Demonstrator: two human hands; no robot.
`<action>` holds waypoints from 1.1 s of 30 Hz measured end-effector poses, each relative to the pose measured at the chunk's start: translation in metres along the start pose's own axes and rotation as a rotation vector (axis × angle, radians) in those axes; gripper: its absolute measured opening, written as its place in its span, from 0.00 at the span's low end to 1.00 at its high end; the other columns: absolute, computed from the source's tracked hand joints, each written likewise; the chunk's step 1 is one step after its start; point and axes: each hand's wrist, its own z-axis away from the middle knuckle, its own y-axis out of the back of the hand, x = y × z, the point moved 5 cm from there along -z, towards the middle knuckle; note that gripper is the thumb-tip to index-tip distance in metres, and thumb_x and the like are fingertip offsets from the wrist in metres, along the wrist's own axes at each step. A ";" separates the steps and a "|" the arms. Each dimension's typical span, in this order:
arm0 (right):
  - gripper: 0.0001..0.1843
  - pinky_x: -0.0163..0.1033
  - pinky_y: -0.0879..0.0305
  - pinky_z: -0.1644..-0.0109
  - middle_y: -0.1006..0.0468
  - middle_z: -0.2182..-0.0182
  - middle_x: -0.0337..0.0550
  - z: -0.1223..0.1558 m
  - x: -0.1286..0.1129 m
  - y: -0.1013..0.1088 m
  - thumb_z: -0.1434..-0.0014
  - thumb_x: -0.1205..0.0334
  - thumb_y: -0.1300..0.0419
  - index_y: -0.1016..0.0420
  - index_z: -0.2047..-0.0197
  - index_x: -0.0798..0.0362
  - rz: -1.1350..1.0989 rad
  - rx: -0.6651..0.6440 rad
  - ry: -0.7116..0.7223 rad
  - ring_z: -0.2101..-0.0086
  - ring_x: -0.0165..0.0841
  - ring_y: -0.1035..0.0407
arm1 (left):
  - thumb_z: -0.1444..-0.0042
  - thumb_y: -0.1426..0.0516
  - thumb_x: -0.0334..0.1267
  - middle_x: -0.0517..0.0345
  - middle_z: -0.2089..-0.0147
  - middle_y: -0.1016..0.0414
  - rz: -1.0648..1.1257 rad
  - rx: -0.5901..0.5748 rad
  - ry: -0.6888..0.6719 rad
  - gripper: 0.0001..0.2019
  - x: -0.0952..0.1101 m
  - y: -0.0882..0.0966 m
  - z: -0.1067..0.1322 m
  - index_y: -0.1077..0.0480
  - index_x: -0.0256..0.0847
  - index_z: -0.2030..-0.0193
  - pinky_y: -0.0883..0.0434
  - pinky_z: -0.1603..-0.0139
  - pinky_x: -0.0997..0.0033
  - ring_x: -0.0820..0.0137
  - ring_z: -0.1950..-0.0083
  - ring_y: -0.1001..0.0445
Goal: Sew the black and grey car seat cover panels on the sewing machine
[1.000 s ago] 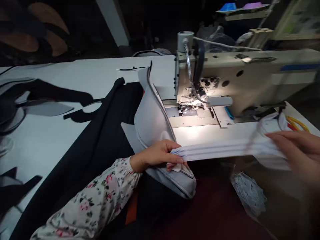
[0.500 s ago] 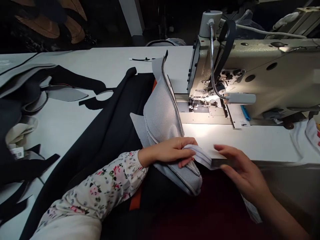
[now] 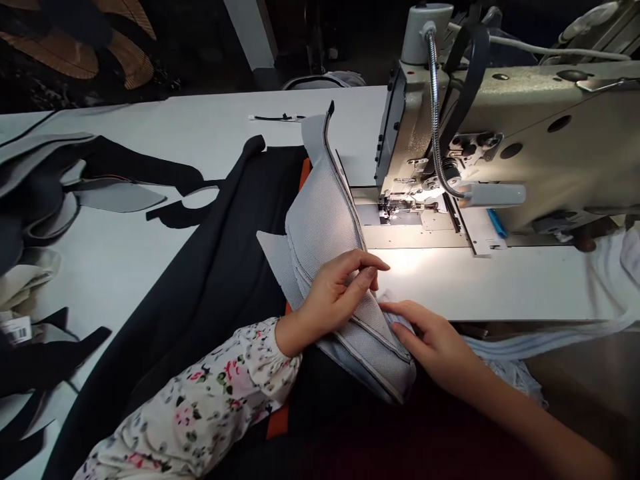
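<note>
From the head view, your right hand [image 3: 435,343] has come in from far out to the side, where it held the white tape [image 3: 550,341] stretched taut a second ago. It now lies flat on the near end of the grey mesh panel [image 3: 325,233], fingers together, pressing rather than gripping. The tape has gone slack and trails off to the right below the table edge [image 3: 500,313], so the pulling-out looks finished and you seem to be laying the tape against the panel's edge.

Your left hand [image 3: 335,293] has stayed on the panel but opened out: fingertips curled over the piped edge, thumb and forefinger close together, pinching lightly at the seam.

The panel is stiff, padded grey mesh with dark piping along its edge, standing tilted up from the black fabric [image 3: 215,267]. Its far tip reaches just left of the sewing machine [image 3: 500,133], whose lamp lights the needle plate.
</note>
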 end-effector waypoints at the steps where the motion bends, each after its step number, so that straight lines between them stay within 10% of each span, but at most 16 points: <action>1: 0.22 0.47 0.34 0.41 0.20 0.48 0.48 0.001 0.003 -0.007 0.37 0.49 0.38 0.21 0.43 0.48 -0.164 -0.021 -0.099 0.46 0.43 0.28 | 0.28 0.47 0.38 0.59 0.65 0.26 -0.027 -0.002 -0.024 0.09 0.005 0.000 0.000 0.25 0.41 0.51 0.29 0.59 0.71 0.73 0.63 0.26; 7: 0.24 0.39 0.32 0.55 0.18 0.65 0.44 -0.016 -0.006 -0.040 0.43 0.41 0.32 0.22 0.58 0.55 -0.795 -0.184 -0.340 0.64 0.34 0.26 | 0.28 0.48 0.35 0.58 0.65 0.26 -0.125 -0.047 -0.125 0.10 0.030 -0.001 -0.002 0.25 0.39 0.50 0.29 0.58 0.71 0.73 0.63 0.25; 12: 0.14 0.37 0.40 0.65 0.26 0.73 0.39 -0.040 -0.049 -0.040 0.38 0.52 0.42 0.30 0.70 0.52 -0.152 -0.148 0.126 0.70 0.32 0.35 | 0.38 0.48 0.23 0.51 0.52 0.20 -0.715 -0.524 -0.165 0.14 0.045 -0.008 -0.028 0.23 0.38 0.55 0.32 0.38 0.59 0.64 0.47 0.23; 16: 0.17 0.37 0.48 0.68 0.36 0.78 0.35 -0.035 -0.079 -0.024 0.35 0.60 0.48 0.42 0.76 0.50 0.261 -0.062 0.484 0.75 0.29 0.42 | 0.42 0.43 0.29 0.60 0.68 0.21 -1.157 -0.902 -0.124 0.07 0.055 0.006 -0.050 0.24 0.41 0.66 0.47 0.28 0.45 0.65 0.60 0.22; 20: 0.21 0.35 0.49 0.70 0.40 0.79 0.33 -0.023 -0.074 -0.002 0.30 0.59 0.47 0.46 0.75 0.50 0.364 0.011 0.532 0.76 0.27 0.43 | 0.40 0.41 0.31 0.58 0.59 0.18 -1.060 -0.847 -0.163 0.14 0.060 0.013 -0.052 0.25 0.43 0.48 0.41 0.40 0.58 0.66 0.58 0.23; 27: 0.23 0.34 0.43 0.72 0.34 0.80 0.34 -0.015 -0.041 0.015 0.29 0.54 0.46 0.38 0.77 0.51 0.347 0.070 0.357 0.77 0.28 0.39 | 0.27 0.47 0.36 0.58 0.52 0.19 -0.857 -0.575 -0.298 0.09 0.017 0.006 -0.029 0.25 0.43 0.54 0.44 0.42 0.61 0.67 0.48 0.24; 33: 0.16 0.38 0.29 0.46 0.16 0.50 0.40 -0.031 -0.031 0.024 0.28 0.58 0.47 0.20 0.45 0.46 0.293 0.217 0.337 0.51 0.35 0.22 | 0.28 0.47 0.34 0.58 0.56 0.20 -0.888 -0.565 -0.315 0.08 0.010 0.008 -0.033 0.26 0.41 0.56 0.45 0.40 0.61 0.67 0.50 0.25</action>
